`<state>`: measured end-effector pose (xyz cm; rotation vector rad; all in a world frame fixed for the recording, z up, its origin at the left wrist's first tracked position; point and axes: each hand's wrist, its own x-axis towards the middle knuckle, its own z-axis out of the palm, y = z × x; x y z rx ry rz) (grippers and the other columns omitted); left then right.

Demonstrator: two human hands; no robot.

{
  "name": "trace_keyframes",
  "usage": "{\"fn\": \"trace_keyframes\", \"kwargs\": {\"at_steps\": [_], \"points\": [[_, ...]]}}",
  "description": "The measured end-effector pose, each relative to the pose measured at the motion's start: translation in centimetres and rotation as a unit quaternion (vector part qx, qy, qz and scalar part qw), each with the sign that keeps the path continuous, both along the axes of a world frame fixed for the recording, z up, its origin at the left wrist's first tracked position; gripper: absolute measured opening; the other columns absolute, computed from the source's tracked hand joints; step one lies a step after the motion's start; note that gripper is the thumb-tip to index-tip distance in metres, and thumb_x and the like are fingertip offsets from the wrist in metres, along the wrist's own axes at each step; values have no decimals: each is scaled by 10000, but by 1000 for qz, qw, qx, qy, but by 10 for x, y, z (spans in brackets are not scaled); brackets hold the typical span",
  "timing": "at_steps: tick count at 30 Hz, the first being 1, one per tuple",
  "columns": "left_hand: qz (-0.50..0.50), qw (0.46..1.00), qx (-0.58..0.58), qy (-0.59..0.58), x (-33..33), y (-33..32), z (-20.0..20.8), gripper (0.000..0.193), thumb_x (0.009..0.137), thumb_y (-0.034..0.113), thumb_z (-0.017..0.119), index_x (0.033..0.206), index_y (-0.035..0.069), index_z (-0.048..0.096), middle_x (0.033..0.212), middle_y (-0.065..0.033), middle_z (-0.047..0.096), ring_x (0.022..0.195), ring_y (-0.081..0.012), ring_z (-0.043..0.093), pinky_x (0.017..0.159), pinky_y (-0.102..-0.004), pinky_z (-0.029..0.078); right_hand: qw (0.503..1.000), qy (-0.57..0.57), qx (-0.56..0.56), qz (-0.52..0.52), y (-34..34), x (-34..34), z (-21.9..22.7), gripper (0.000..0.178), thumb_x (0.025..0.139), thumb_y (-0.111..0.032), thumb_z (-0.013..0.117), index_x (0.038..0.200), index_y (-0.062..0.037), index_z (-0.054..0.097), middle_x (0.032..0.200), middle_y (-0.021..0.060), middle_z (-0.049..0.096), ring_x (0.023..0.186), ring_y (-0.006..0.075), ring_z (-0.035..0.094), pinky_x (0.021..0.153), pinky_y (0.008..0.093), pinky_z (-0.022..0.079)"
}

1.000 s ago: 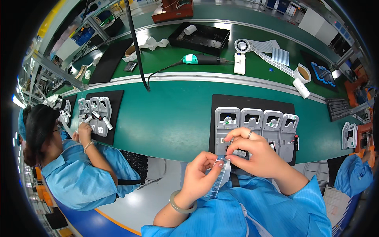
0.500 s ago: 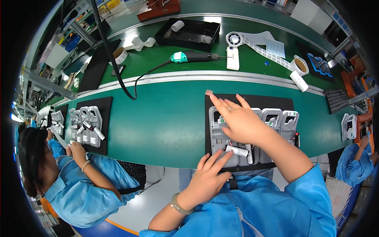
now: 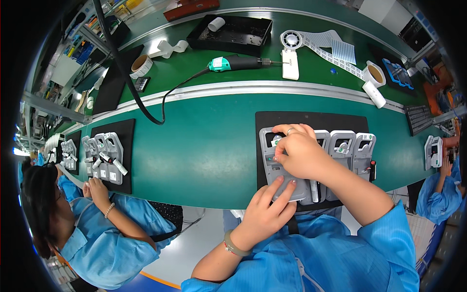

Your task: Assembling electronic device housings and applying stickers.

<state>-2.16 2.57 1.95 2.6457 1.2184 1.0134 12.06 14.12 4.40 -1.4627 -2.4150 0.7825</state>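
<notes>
Over green benchtop, left hand and right hand touch one grey casing.

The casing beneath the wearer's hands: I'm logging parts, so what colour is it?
Grey; the casing shows best in the head view.

And there was my left hand, low and close, fingers stretched forward, slightly spread! Further out, my right hand was arched, fingers curled, the right forearm slanting inward to the left.

1 white cylinder lies in 1 black tray.
</notes>
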Motion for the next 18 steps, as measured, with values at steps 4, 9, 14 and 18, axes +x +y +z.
{"fn": "trace_keyframes", "kwargs": {"at_steps": [4,9,14,18], "points": [[0,1000,0,1,1,2,0,96,720,134,661,792,118,601,1219,-102,604,1118,-328,563,807,-389,506,1000,-19,8,-17,0,-4,-4,62,738,-98,664,701,-79,710,1266,117,572,1211,297,469,1067,480,233],[4,1000,4,-2,1,3,1,98,716,125,668,786,120,600,1213,-98,611,1109,-328,570,800,-377,497,999,-23,13,-23,-2,-6,-3,70,736,-102,665,694,-69,711,1261,113,572,1203,295,473,1066,480,224],[-1,1000,1,-4,1,4,1,94,717,121,670,781,121,601,1218,-96,608,1110,-325,569,797,-372,494,999,-25,25,-33,-3,-8,-4,64,728,-99,673,693,-60,710,1250,108,578,1193,293,478,1059,472,229],[2,1000,6,-2,1,4,1,97,712,119,678,776,124,605,1220,-94,607,1110,-323,568,794,-372,493,999,-23,24,-35,-3,-9,-4,64,723,-98,674,682,-59,703,1248,105,579,1191,292,478,1052,471,236]]}}
